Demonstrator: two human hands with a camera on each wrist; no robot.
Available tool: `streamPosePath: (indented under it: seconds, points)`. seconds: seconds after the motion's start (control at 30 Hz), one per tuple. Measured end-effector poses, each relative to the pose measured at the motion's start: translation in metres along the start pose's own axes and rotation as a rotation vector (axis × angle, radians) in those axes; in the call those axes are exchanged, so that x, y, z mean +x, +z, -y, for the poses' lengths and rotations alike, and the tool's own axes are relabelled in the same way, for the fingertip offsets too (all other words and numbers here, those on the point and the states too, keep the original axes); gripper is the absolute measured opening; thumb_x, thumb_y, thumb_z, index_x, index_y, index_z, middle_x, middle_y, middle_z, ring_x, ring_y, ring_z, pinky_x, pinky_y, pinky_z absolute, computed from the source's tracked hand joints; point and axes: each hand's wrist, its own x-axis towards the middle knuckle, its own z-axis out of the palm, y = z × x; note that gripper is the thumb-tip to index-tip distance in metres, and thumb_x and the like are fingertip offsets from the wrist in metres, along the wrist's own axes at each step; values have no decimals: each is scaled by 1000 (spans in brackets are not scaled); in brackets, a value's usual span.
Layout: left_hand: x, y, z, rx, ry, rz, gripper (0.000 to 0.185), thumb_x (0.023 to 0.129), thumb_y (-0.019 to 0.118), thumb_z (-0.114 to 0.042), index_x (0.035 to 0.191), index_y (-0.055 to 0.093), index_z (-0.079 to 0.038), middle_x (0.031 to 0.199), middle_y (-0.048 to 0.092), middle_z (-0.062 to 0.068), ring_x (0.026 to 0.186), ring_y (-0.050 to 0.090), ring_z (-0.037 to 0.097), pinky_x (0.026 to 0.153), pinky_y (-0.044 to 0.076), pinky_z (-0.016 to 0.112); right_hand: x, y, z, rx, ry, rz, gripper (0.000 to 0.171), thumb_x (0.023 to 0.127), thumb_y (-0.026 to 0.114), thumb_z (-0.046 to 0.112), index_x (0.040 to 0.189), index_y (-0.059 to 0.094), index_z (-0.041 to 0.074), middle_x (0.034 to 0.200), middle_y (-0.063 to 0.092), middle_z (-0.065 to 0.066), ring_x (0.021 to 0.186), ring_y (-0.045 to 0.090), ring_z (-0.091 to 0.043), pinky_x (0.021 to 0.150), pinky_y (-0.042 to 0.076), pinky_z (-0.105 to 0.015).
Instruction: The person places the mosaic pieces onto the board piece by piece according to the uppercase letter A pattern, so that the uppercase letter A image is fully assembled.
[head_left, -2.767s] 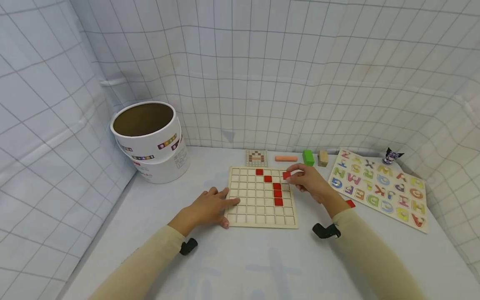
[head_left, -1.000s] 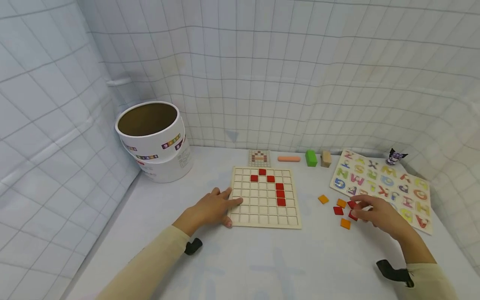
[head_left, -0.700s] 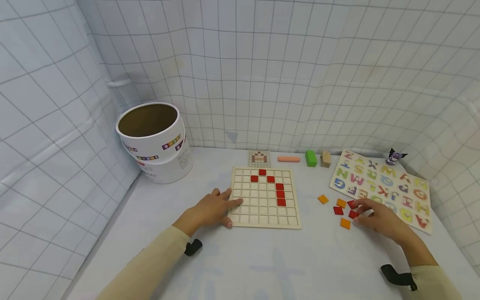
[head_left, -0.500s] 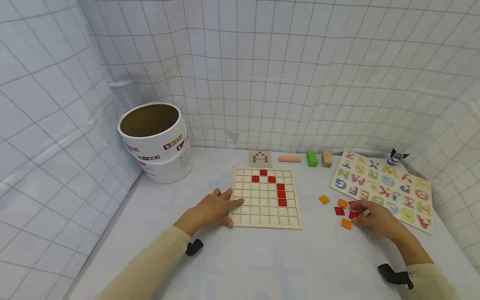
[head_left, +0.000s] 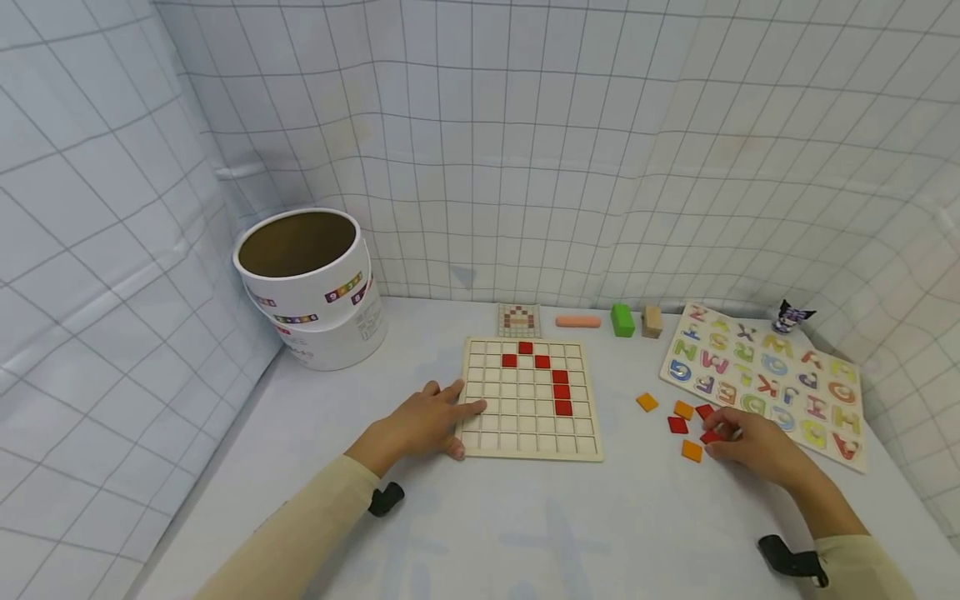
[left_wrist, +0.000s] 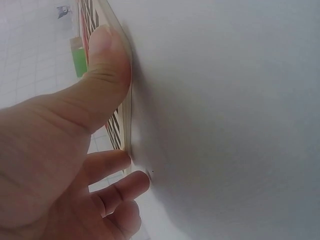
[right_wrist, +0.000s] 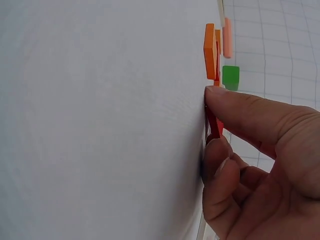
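A pale wooden grid board (head_left: 528, 425) lies on the table with several red square tiles (head_left: 562, 392) in its cells. My left hand (head_left: 420, 421) rests at the board's left edge, its index finger lying over the cells and its thumb touching the near left corner. To the right, my right hand (head_left: 757, 446) is down at a small group of loose tiles. In the right wrist view its thumb and fingertips pinch a red tile (right_wrist: 214, 122), partly hidden by them. Beside it lie another red tile (head_left: 678, 425) and orange tiles (head_left: 692, 451).
A small pattern card (head_left: 519, 320), an orange-pink stick (head_left: 577, 322), a green block (head_left: 622, 320) and a wooden block (head_left: 652, 322) line the back. An alphabet puzzle board (head_left: 765, 383) and small figurine (head_left: 791, 317) stand right. A white bucket (head_left: 322, 333) stands left.
A red tile held over the board earlier is gone from my right hand; another red tile now sits left of the top one. The right hand has moved right to the loose tiles. Left hand stays.
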Motion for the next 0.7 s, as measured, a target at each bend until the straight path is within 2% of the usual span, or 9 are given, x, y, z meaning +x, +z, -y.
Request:
streamPosePath:
  seconds: [0.13,0.27,0.5,0.7]
  points:
    - [1,1,1,5,2,-3,84,78,76,-51,154,46,-33,164,31,19,123,47,37,102,45,51,-2,0,0,-2,-7,-13,28,92,75,20,114,62,7,93,60,-6,83,54,-22,65,47,-28]
    - [1,1,1,6,0,-2,83,79,76,-51,155,46,-33,164,31,19,124,47,37,102,45,51,-4,-2,-1,19,40,-23,34,93,76,27,115,61,6,92,60,-7,82,55,-22,65,48,-28]
    - [2,1,1,1,-11,8,83,79,77,-50,155,46,-34,165,30,18,124,46,37,103,44,51,-4,-10,-4,138,101,-36,51,94,74,39,124,56,3,82,59,-7,69,57,-20,59,48,-28]
    - [2,0,0,-6,-15,13,83,79,77,-49,155,46,-33,165,30,18,126,46,38,103,44,52,-2,-11,-1,226,105,-35,58,96,72,40,133,51,0,85,60,-8,72,58,-20,62,50,-29]
